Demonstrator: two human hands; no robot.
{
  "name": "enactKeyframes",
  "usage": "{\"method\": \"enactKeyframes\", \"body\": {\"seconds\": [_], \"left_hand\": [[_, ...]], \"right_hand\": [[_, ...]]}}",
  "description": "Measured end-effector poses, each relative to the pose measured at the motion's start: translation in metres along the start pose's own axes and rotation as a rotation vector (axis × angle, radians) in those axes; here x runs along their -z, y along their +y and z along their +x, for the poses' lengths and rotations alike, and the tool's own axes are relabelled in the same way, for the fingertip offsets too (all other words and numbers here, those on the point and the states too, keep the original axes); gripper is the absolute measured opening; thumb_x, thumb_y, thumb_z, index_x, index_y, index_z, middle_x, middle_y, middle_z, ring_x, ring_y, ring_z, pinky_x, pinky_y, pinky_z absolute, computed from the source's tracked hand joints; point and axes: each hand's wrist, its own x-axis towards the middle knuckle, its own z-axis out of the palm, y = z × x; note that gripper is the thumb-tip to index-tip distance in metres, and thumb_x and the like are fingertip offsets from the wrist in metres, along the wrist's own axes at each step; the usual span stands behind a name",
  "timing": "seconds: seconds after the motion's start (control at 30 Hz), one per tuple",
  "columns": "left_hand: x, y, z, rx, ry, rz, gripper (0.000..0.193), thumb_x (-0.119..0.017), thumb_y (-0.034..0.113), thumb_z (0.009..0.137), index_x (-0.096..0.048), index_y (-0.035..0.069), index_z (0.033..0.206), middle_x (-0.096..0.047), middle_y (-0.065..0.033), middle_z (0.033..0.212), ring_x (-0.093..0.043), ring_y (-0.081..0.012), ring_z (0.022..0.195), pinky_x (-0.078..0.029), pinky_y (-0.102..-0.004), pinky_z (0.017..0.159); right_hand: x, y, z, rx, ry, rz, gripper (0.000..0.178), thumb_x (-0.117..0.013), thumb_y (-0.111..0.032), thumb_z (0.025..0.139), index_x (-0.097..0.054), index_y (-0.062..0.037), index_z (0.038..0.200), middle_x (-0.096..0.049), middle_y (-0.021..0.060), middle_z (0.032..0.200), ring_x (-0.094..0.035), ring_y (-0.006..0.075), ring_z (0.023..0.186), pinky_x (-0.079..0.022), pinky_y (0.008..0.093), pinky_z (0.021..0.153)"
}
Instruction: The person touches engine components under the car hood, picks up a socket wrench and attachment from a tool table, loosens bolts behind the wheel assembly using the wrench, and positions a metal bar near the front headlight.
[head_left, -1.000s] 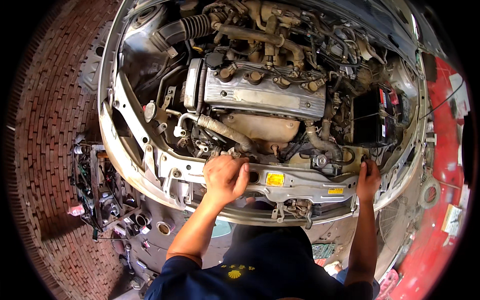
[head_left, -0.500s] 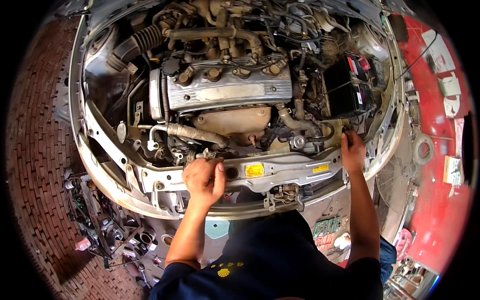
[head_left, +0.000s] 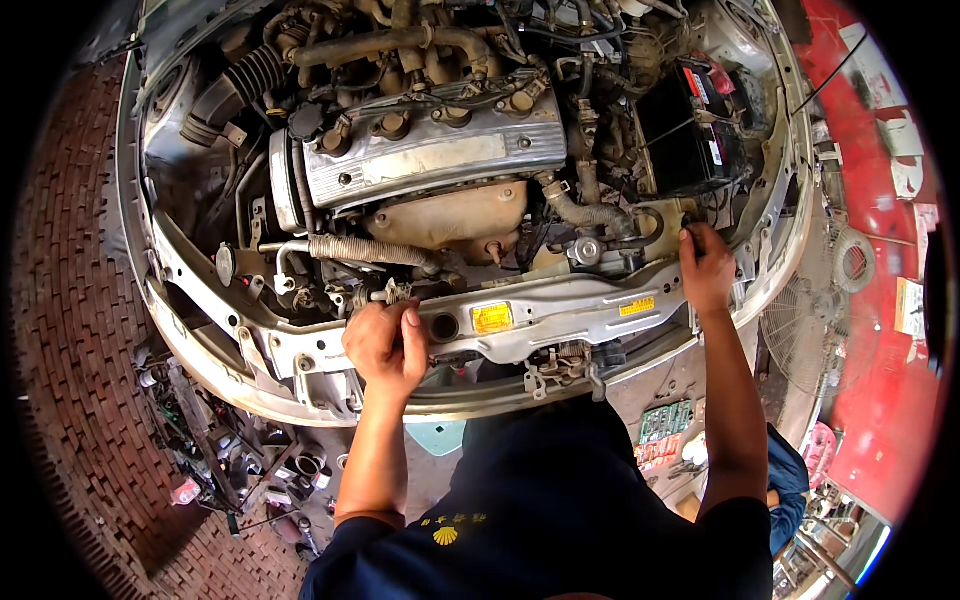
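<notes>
My left hand (head_left: 385, 345) is closed in a fist at the silver front crossmember (head_left: 560, 312) of an open engine bay, its thumb pointing up. Its curled fingers hide whatever they grip. Just beyond the knuckles sits a small grey metal fitting (head_left: 393, 292). Toward the right end of the crossmember, my right hand (head_left: 708, 268) is closed too, thumb and fingers bent together near a tan panel (head_left: 668, 222); what they hold, if anything, is too small to make out. Behind both hands lies the engine with its silver valve cover (head_left: 430, 150) and a brown heat shield (head_left: 450, 215).
A black battery (head_left: 685, 140) stands at the right of the bay. A ribbed hose (head_left: 370, 252) runs behind my left hand. Tools and parts (head_left: 240, 450) litter the floor at left. A fan (head_left: 815, 310) is at right, and another person's blue-clothed leg (head_left: 787, 490) shows below it.
The view has shifted, so the car now sits farther left and higher in the picture. Both hands keep about the same places on the car.
</notes>
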Motion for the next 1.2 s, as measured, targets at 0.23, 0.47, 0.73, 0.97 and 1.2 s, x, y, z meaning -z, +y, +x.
{"method": "enactKeyframes", "body": {"seconds": [0.23,0.47,0.73,0.97,1.2], "left_hand": [[0.001,0.002,-0.001,0.019,-0.004,0.038,0.008,-0.068,0.003,0.091,-0.076,0.001,0.089,-0.060,-0.0093,0.067,-0.055,-0.0256,0.055,-0.042,-0.0372,0.055],[0.003,0.007,0.000,0.007,-0.018,0.080,0.008,-0.067,0.001,0.090,-0.072,0.001,0.084,-0.059,-0.0106,0.066,-0.056,-0.0293,0.056,-0.042,-0.0391,0.055],[-0.009,-0.004,-0.004,0.002,0.085,0.090,0.019,-0.072,0.003,0.086,-0.062,0.005,0.071,-0.048,-0.0085,0.059,-0.048,-0.0285,0.050,-0.035,-0.0416,0.050],[-0.001,0.007,0.000,0.028,0.088,0.117,0.009,-0.073,0.005,0.086,-0.070,0.004,0.077,-0.058,-0.0089,0.063,-0.058,-0.0293,0.054,-0.045,-0.0397,0.053],[-0.001,0.007,0.000,0.023,0.100,0.147,0.010,-0.073,0.005,0.086,-0.069,0.005,0.077,-0.058,-0.0088,0.063,-0.058,-0.0293,0.054,-0.045,-0.0398,0.053]], "right_hand": [[0.000,0.000,0.002,0.060,-0.006,-0.024,0.020,-0.070,-0.021,0.100,-0.072,-0.0031,0.110,-0.077,0.0143,0.094,-0.075,0.0302,0.081,-0.057,0.0388,0.075],[-0.040,-0.075,0.086,0.298,-0.433,0.121,0.035,-0.070,-0.035,0.099,-0.073,-0.0066,0.119,-0.074,0.0180,0.109,-0.071,0.0383,0.107,-0.056,0.0450,0.091],[-0.146,-0.075,0.107,0.423,-1.228,-0.447,0.070,-0.067,-0.062,0.095,-0.075,0.0060,0.111,-0.074,0.0284,0.115,-0.071,0.0434,0.110,-0.056,0.0498,0.096],[-0.148,-0.082,0.103,0.476,-1.191,-0.522,0.070,-0.065,-0.062,0.097,-0.075,0.0057,0.111,-0.074,0.0272,0.118,-0.070,0.0434,0.112,-0.054,0.0484,0.100],[-0.146,-0.087,0.103,0.427,-1.210,-0.538,0.071,-0.064,-0.064,0.098,-0.076,0.0062,0.106,-0.074,0.0278,0.113,-0.070,0.0430,0.110,-0.054,0.0484,0.099]]}}
